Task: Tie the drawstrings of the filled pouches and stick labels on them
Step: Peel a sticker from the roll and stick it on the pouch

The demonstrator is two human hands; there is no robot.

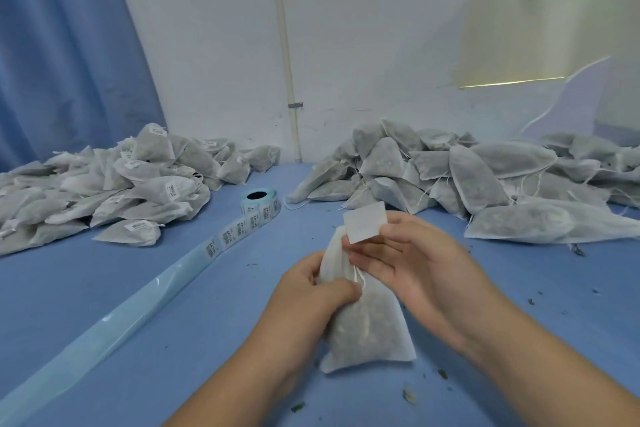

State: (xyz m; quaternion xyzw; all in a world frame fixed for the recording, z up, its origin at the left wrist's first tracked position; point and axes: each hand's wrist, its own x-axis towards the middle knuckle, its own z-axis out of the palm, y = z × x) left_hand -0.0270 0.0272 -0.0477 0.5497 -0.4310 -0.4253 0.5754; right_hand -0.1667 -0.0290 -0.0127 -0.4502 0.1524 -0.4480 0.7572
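A filled white mesh pouch (367, 326) stands tilted above the blue table, its neck gathered by a drawstring. My left hand (311, 291) grips the pouch at its neck, thumb across the front. My right hand (408, 253) pinches a blank-side-up white label (365, 222) by its lower edge, just above the pouch's top. A roll of barcode labels (260, 204) lies behind, with its strip trailing toward me on the left.
A heap of labelled pouches (104, 184) fills the left of the table (138, 322). An unlabelled heap (485, 177) with loose strings covers the right. Empty blue backing tape (104, 322) runs diagonally at left. Herb crumbs dot the surface. A wall and a blue curtain stand behind.
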